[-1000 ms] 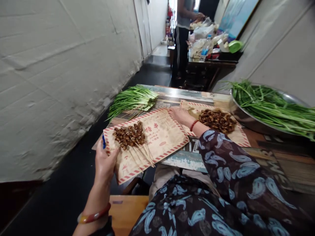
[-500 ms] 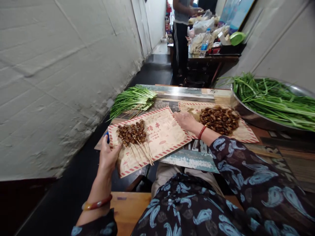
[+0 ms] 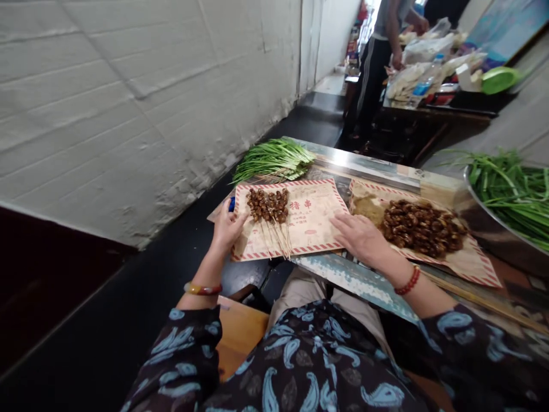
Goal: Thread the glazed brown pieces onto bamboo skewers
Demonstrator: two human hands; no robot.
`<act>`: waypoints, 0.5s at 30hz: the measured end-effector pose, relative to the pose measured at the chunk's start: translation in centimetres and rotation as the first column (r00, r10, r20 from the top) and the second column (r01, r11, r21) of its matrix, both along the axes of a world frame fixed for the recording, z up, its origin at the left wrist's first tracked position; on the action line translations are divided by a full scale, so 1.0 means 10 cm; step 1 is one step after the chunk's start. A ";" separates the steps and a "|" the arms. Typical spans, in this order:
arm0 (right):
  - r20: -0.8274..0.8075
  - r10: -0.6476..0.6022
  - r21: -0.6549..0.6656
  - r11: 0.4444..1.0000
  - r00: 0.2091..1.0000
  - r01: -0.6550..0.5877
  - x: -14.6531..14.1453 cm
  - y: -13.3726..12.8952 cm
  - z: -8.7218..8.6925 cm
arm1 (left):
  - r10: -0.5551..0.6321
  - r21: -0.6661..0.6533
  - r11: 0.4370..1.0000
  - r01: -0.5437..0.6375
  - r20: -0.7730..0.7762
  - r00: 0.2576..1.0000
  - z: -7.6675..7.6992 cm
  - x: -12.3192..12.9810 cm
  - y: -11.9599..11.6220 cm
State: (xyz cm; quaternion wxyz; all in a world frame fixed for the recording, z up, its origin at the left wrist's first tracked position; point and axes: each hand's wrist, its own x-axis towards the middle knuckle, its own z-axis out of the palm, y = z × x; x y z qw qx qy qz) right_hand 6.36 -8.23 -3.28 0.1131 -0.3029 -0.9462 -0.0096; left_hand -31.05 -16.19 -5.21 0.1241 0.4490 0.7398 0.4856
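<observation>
A printed paper sheet point(image 3: 317, 229) with a red-striped border lies at the table's left end. Several skewers of glossy brown pieces that look like insect pupae point(image 3: 268, 206) rest on it, their bare sticks toward me. My left hand point(image 3: 227, 228) is closed on the sheet's left edge, thumb on top, beside a small blue thing point(image 3: 232, 204). My right hand point(image 3: 360, 237) rests on the sheet's right edge with fingers stretched out. To its right, a second striped sheet point(image 3: 484, 266) carries a heap of loose brown pieces point(image 3: 422, 228).
Cut green chives point(image 3: 274, 159) lie at the table's far left corner. A metal basin point(image 3: 484, 212) of long greens stands at the right. Farther back, a person point(image 3: 377, 57) stands by a cluttered table point(image 3: 446, 111). A white wall point(image 3: 150, 103) runs along the left.
The skewer sheet has turned and lies straighter before me. My right hand has shifted from its far right corner onto its right edge, fingers now spread. The view has swung left.
</observation>
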 end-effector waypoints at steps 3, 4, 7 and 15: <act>0.086 0.024 0.038 0.999 0.996 -0.027 -0.09 -0.10 -0.11 | 0.077 -0.031 0.996 -0.086 -0.215 0.973 0.08 0.00 -0.22; 0.088 0.025 0.042 0.999 0.996 -0.029 -0.10 -0.12 -0.12 | 0.123 0.030 0.992 -0.119 -0.270 0.955 0.11 0.02 -0.31; 0.032 0.033 0.044 0.998 0.999 -0.034 -0.07 -0.20 -0.10 | 0.121 0.153 0.986 -0.063 -0.406 0.906 0.12 0.12 -0.61; -0.020 0.135 -0.033 0.990 0.991 -0.136 -0.18 -0.49 -0.16 | -0.319 -0.112 0.940 0.322 -0.621 0.716 -0.03 0.50 -1.00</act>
